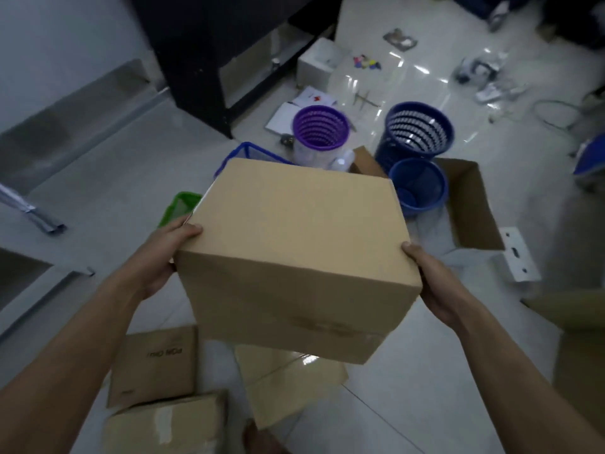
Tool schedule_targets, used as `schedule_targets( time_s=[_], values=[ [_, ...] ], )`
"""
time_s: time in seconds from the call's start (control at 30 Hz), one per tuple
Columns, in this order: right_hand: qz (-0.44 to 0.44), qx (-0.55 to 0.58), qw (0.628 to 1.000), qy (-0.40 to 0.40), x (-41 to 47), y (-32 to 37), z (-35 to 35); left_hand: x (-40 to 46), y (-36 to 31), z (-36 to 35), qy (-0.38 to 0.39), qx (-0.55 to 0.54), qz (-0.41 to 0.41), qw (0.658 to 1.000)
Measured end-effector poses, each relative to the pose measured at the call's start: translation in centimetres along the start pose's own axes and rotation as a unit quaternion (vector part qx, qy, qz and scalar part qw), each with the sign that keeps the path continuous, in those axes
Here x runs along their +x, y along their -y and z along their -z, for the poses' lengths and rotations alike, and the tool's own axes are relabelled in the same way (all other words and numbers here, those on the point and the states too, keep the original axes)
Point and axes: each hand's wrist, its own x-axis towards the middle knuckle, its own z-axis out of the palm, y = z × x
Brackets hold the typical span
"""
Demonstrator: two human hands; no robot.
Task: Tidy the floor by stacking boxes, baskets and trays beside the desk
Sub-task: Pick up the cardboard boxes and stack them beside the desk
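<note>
Both hands, left hand (163,257) and right hand (432,283), grasp one plain closed cardboard box (294,253) by its sides, raised above the floor. Beyond stand three baskets: purple basket (320,127), two blue baskets (419,127).

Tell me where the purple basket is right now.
The purple basket stands upright on the floor in the upper middle of the head view, beyond the held cardboard box, left of the dark blue basket.
</note>
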Motion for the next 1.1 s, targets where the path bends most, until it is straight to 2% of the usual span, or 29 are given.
schedule_targets(
  time_s=[0.23,0.43,0.5,0.57,0.7,0.9,1.1],
  values=[
    [-0.045,0.103,0.989,-0.092,-7.5,-7.0,15.3,-4.0,-0.1,-16.3,0.109,0.028,0.015,0.994],
    [-0.047,0.223,0.959,-0.169,-15.2,-13.8,26.9,-7.5,1.1,-28.6,0.182,-0.025,0.001,0.983],
    [-0.033,0.292,0.937,-0.191,-17.9,-16.2,30.3,-9.3,1.6,-33.2,0.223,0.022,-0.013,0.975],
    [-0.021,0.346,0.914,-0.210,-20.6,-18.5,33.4,-11.1,2.1,-37.7,0.265,0.101,0.013,0.959],
    [-0.054,0.342,0.913,-0.216,-24.9,-23.0,38.5,-13.9,3.4,-45.5,0.309,0.181,0.093,0.929],
    [-0.054,0.329,0.905,-0.263,-30.0,-29.8,43.1,-16.7,6.3,-55.0,0.383,0.226,0.095,0.891],
    [-0.032,0.376,0.860,-0.342,-33.6,-34.7,46.0,-18.4,8.5,-62.9,0.475,0.206,0.049,0.854]
  ],
)
